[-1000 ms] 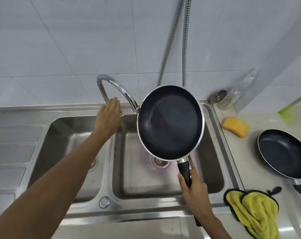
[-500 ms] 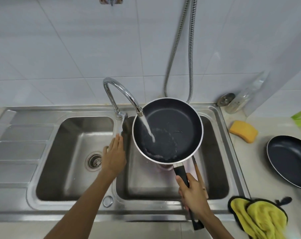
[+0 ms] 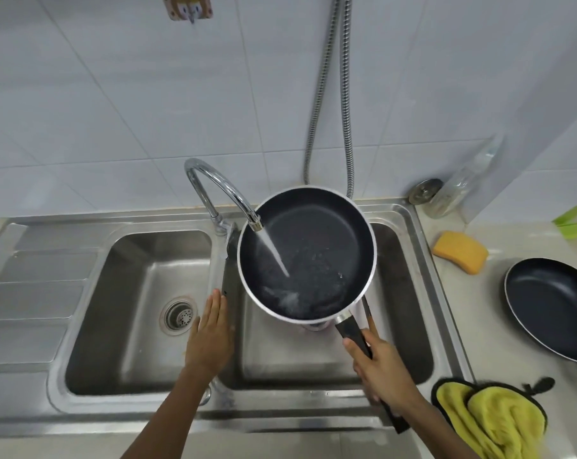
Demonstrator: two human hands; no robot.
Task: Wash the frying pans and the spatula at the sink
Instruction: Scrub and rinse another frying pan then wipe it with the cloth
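Note:
A black frying pan point(image 3: 326, 240) with a pale rim hangs over the right basin of the steel sink point(image 3: 409, 223). My right hand point(image 3: 384, 371) grips its black handle, and a thin wooden stick lies along that handle. Water runs from the curved chrome tap point(image 3: 214, 183) into the pan and pools at its near side. My left hand point(image 3: 209, 334) hovers flat, fingers straight, over the divider between the two basins and holds nothing. A second black frying pan point(image 3: 555, 306) rests on the counter at the right.
A yellow sponge point(image 3: 460, 251) lies on the counter behind the second pan. A yellow-green cloth point(image 3: 492, 422) sits at the near right. A clear bottle point(image 3: 459, 185) and a metal lid stand by the wall. Two shower hoses point(image 3: 346, 94) hang above the sink.
The tap was turned on and water now runs into the pan. My left hand drew back from the tap to the divider. The pan tilted flatter under the stream.

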